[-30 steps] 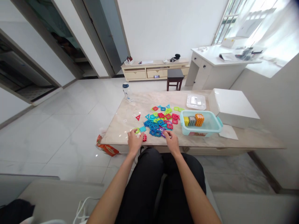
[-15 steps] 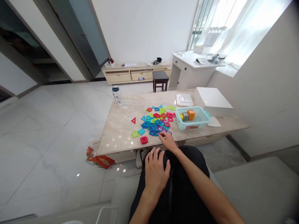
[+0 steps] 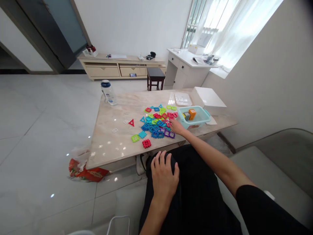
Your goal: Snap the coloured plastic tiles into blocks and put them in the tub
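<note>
My left hand (image 3: 164,179) rests on my left knee with its fingers spread, holding nothing. Over the right side of a heap of plastic interlocking tiles (image 3: 154,127), my right hand (image 3: 178,127) reaches down, its fingers closed at a pink tile (image 3: 168,123); the exact grip is too small to make out. The heap mixes blue, green, red and pink pieces. Purple tiles (image 3: 169,134) lie just below that hand. Nearer me are a red square stack (image 3: 146,143), a lime square tile (image 3: 135,138) and a light-blue tile (image 3: 142,134). A red triangle (image 3: 131,122) lies to the left.
A pale teal bin (image 3: 195,124) at the right holds orange tiles (image 3: 192,114) and grey and yellow ones. Behind it are a clear lid (image 3: 183,99) and a white box (image 3: 209,97). A water bottle (image 3: 109,93) stands at the table's far left corner.
My right hand has moved from the purple tiles at the near edge of the heap up to the pink tiles on its right side. My left hand stays on the knee. The view has shifted right.
</note>
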Motion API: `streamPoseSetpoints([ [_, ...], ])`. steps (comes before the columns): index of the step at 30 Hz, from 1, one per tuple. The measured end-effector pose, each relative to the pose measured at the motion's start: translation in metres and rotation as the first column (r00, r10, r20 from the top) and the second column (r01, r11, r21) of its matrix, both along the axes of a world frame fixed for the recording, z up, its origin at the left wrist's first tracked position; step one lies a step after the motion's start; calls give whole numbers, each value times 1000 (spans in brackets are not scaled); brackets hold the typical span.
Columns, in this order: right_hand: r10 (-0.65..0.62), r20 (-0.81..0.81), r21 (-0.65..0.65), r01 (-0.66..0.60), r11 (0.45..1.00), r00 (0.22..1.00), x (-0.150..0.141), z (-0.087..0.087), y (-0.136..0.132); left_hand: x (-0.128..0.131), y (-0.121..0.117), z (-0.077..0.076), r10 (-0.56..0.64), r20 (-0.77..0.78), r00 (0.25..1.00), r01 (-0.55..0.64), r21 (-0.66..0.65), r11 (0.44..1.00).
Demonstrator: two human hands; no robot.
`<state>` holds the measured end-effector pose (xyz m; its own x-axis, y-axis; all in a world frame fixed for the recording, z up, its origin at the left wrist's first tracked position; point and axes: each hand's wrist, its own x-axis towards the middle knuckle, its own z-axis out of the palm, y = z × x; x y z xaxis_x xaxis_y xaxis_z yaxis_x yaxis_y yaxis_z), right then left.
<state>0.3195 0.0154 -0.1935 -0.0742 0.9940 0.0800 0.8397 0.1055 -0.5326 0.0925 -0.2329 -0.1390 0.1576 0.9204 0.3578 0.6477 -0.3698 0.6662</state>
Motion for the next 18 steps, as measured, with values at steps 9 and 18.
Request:
streamPoseSetpoints([
  [9,124,157,-63,-115,991,980,12,-17,12,-15,-4,4,-30,19,999,33,-156,987],
  [18,108,38,179,-113,977,993,3,-15,-10,-16,-10,10,1,-130,992,-19,-140,990],
])
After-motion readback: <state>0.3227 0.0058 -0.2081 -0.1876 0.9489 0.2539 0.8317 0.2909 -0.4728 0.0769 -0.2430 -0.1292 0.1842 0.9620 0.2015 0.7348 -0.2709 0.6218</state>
